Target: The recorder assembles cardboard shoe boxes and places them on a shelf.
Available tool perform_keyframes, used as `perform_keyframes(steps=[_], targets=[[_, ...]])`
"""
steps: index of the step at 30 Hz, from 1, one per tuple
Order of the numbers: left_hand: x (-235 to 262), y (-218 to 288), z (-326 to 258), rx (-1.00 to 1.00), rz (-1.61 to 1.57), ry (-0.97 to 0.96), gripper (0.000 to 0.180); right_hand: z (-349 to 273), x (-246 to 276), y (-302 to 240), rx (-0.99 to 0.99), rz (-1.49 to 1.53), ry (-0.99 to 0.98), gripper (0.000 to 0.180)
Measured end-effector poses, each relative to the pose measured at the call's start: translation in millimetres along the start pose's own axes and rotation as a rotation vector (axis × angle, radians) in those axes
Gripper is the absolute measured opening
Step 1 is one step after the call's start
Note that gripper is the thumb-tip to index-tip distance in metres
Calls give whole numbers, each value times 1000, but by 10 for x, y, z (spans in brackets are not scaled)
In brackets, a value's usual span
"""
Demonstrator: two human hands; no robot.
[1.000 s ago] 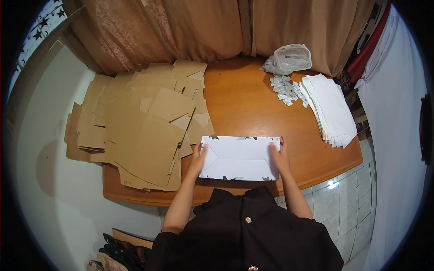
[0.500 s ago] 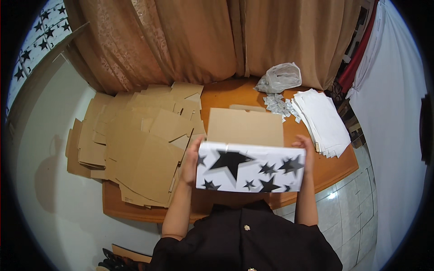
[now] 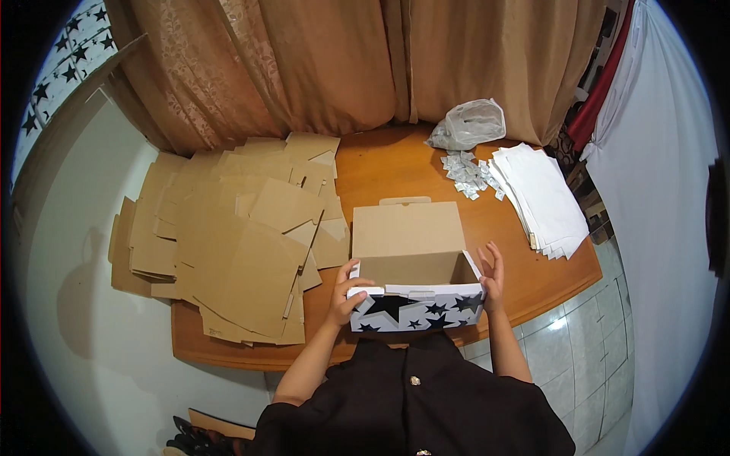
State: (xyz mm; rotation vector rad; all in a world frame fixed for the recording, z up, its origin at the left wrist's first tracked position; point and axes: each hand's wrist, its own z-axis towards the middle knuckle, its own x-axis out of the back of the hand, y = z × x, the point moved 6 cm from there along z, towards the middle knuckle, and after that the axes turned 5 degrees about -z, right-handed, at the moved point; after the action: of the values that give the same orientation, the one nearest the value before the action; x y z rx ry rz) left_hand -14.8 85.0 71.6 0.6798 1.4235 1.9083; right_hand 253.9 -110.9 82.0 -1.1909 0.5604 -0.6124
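My left grip (image 3: 347,296) pinches the starred box (image 3: 417,311); my right grip (image 3: 493,284), spread, braces its end; light pressure should keep it square.

No text can be read — the small mark (image 3: 216,331) on the cardboard sheet (image 3: 239,262) is illegible.

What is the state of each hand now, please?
Left hand: holding the star-patterned box at its left end.
Right hand: open, against the box's right end.
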Motion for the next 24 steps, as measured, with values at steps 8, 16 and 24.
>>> perform_keyframes(steps=[8, 16, 24], targets=[[-131, -332, -625, 241, -176, 133, 80, -688, 114, 358, -195, -28, -10, 76], [-174, -395, -688, 288, -2, 171, 78, -731, -28, 266, -192, -451, -10, 64], [-245, -254, -437, 309, 91, 130, 76, -776, -4, 201, -200, -678, 91, 63]])
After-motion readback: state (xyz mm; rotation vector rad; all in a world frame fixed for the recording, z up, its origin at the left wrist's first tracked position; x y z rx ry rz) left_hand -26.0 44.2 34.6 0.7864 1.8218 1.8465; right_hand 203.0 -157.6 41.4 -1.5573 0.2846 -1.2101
